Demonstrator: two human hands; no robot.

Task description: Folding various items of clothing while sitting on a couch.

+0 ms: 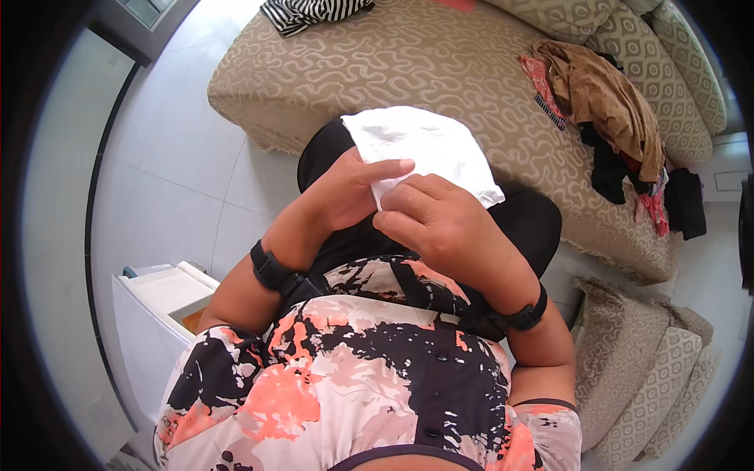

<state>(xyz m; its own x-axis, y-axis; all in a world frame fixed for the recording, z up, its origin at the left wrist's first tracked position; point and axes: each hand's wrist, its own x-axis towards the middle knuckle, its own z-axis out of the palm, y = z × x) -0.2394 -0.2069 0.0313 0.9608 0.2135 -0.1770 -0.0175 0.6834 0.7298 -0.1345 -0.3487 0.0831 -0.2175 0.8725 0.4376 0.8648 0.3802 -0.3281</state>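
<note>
A white cloth lies over my knees, its near edge between my two hands. My left hand grips the cloth's left edge, with the thumb on top and the fingers beneath, partly hidden. My right hand is curled, palm down, and pinches the near corner of the cloth close to my left thumb. The far part of the cloth spreads away from me towards the sofa, with a few creases. Whether it is a garment or a plain piece cannot be told.
A sofa with a patterned beige cover stands in front of me. On its right lies a heap of clothes with a brown garment; a striped black-and-white cloth lies at its far left. An armchair is at right, a white cabinet at left.
</note>
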